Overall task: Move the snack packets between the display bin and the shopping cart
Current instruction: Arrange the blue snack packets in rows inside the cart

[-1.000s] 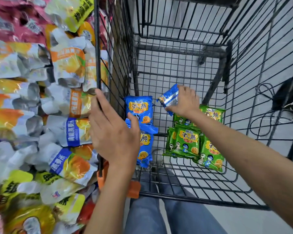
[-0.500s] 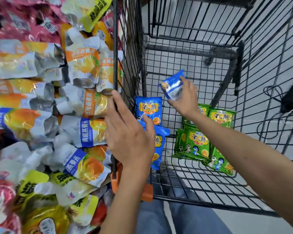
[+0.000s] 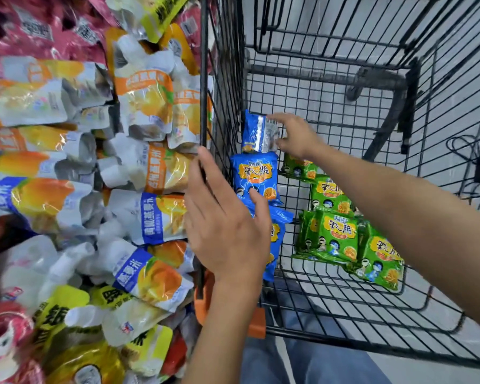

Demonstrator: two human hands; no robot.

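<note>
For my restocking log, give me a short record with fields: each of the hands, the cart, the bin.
left hand: open, fingers against a bar of the cart
right hand: holds a blue packet inside the cart, back side showing
cart floor: two other blue packets, several green packets
beside cart: heaped pouches

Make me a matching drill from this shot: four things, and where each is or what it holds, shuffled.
1 right hand
2 left hand
3 green packets
4 pink packets

A outside the cart, top left
B by the cart's wire wall
C on the cart floor
D holding a blue packet

Pairs: 1-D, 2-B, 3-C, 4-A
</note>
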